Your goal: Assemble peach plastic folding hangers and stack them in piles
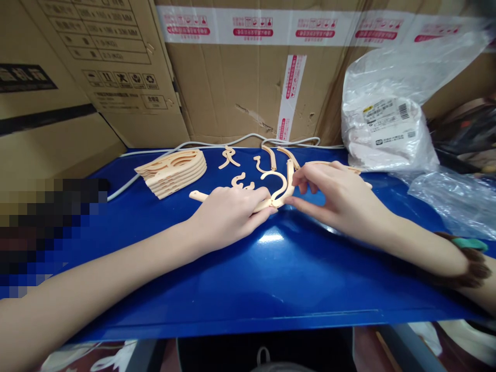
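Note:
A beige plastic folding clothes hanger (276, 200) is between my hands just above the blue table, its curved hook pointing away from me. My left hand (232, 212) is closed around one arm of it, whose tip sticks out past the knuckles to the left. The other arm rises on the right, and my right hand (333, 199) pinches it between thumb and fingers. Behind my left hand lie small loose hooks (238, 181). Farther back are another hook (259, 164) and loose hanger arms (269, 157). Part of the hanger's left arm is hidden by my fingers.
A stack of beige hanger pieces (174, 170) stands at the left on the blue table (248, 289). A crossed pair of pieces (229, 157) lies behind. A white cable (186, 146) runs along the cardboard boxes (232, 77). Plastic bags (387, 124) sit at the right.

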The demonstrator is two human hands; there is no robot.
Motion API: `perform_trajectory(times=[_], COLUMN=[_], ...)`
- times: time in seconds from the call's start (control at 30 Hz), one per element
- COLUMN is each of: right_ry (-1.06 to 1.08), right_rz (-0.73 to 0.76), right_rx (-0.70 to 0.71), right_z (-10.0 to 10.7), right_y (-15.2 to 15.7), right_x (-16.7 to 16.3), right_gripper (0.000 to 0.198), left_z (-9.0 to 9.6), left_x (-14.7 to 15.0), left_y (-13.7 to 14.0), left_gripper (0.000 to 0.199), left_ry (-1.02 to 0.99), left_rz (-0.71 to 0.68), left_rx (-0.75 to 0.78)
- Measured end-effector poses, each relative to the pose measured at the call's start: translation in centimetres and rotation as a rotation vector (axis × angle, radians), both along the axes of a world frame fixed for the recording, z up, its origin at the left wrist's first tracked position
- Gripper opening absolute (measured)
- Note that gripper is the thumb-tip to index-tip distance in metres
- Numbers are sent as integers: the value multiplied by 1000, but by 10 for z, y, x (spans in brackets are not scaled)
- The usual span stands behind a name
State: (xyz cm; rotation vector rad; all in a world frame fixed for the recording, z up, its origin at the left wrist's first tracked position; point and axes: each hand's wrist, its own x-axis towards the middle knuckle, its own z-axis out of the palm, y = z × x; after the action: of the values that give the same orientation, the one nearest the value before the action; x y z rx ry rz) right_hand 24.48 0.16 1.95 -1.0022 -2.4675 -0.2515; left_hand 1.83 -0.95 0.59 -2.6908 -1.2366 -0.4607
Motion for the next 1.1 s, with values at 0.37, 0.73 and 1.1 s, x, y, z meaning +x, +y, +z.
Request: perform_trajectory(times=[0.37, 0.73, 1.1], right_ry=[23, 84, 51], right_rz=[86, -37, -85], right_rx=[-149, -141, -122], right_z=[-4, -4, -6], right_y=[3, 6, 17], right_x=[-2, -2, 8], right_gripper=[32, 27, 11], left_z=[-5, -5, -4], left_x=[0, -1, 0], left_y=[-4, -5, -6], left_gripper=[23, 27, 32], left_ry=[51, 74, 160], left_rz=[-133, -244, -266], left_rx=[269, 358, 265])
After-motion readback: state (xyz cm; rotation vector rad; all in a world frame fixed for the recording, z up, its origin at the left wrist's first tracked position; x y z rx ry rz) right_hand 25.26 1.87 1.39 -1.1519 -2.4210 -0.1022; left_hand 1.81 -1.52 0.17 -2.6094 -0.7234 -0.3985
